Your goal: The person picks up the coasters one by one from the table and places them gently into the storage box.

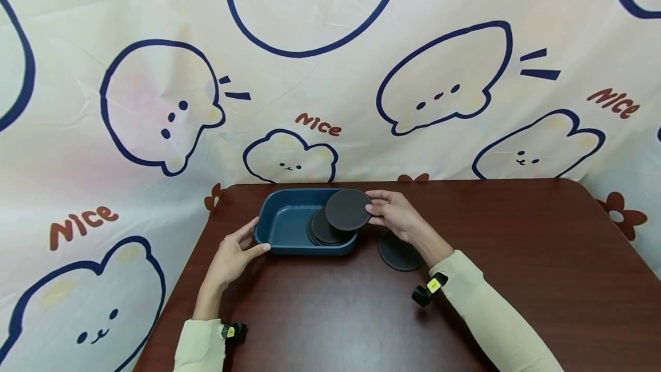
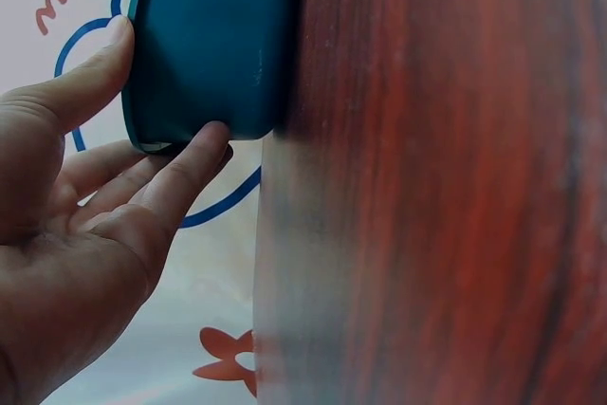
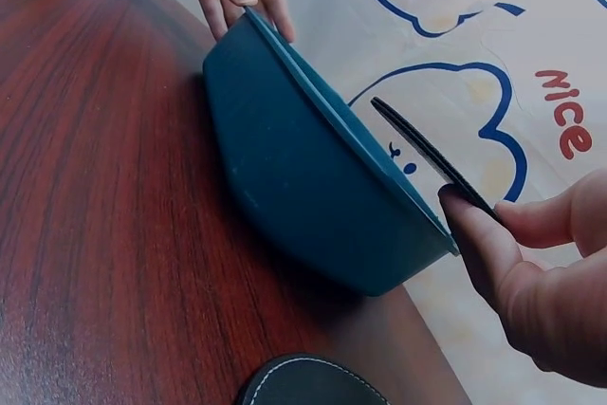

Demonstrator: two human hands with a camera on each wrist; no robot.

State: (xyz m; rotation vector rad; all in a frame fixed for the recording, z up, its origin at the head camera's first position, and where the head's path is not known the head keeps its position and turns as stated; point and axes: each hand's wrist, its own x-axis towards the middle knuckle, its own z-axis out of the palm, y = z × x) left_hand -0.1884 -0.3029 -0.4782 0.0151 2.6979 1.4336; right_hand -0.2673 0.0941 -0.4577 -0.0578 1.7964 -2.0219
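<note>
A blue rectangular plastic container with rounded corners stands near the table's far edge. My left hand holds its left end, thumb at the rim and fingers against the end wall, as the left wrist view of the container also shows. Between thumb and fingers, my right hand pinches a round black coaster above the container's right end. Under it, several black coasters lie overlapping inside, partly hidden. Another coaster with a stitched rim lies on the table, below the right wrist.
The dark reddish-brown wooden table has a glossy top. Behind it hangs a pale cloth printed with cartoon bears and the word "Nice". A small black camera is strapped to each wrist over a light sleeve.
</note>
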